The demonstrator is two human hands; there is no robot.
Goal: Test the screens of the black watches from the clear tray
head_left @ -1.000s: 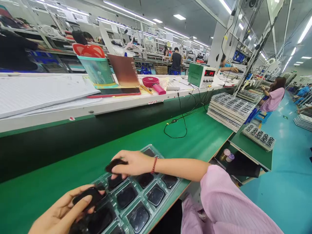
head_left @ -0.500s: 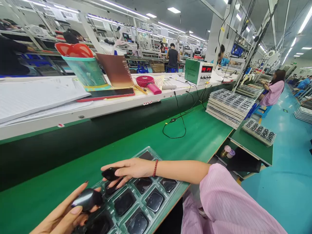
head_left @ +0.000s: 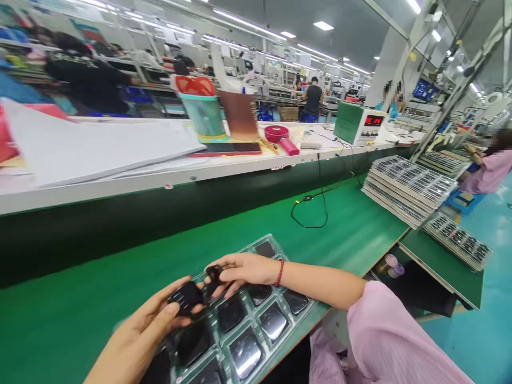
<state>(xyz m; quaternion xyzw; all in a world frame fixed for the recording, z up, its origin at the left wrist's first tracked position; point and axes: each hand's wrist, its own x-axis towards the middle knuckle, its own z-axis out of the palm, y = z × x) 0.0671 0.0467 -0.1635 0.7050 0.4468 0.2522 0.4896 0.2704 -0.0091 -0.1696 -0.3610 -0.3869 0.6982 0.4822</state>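
My left hand (head_left: 138, 325) is closed round a glossy black rounded-square piece (head_left: 186, 297), thumb on its near side and fingers along the far side. Close by on the right, my right hand (head_left: 248, 268) pinches a second, smaller-looking black piece (head_left: 214, 274), partly covered by its fingers. Both hands are above a clear plastic tray (head_left: 282, 255) on the green bench. Several dark rounded-square pieces (head_left: 274, 321) lie in its pockets, some reflecting light. The left hand and forearm hide the tray's left part.
A stack of loaded trays (head_left: 404, 186) stands on the bench at right, beyond a black cable loop (head_left: 309, 226). Along the raised white shelf are papers (head_left: 108, 144), a brown cup (head_left: 239, 114), a pink fan (head_left: 277, 133) and a green power supply (head_left: 352, 125). Co-workers sit farther off.
The view has swung left, so the surroundings appear farther right. My left hand has come closer to my right, and its piece is turned differently. Both hands keep their hold.
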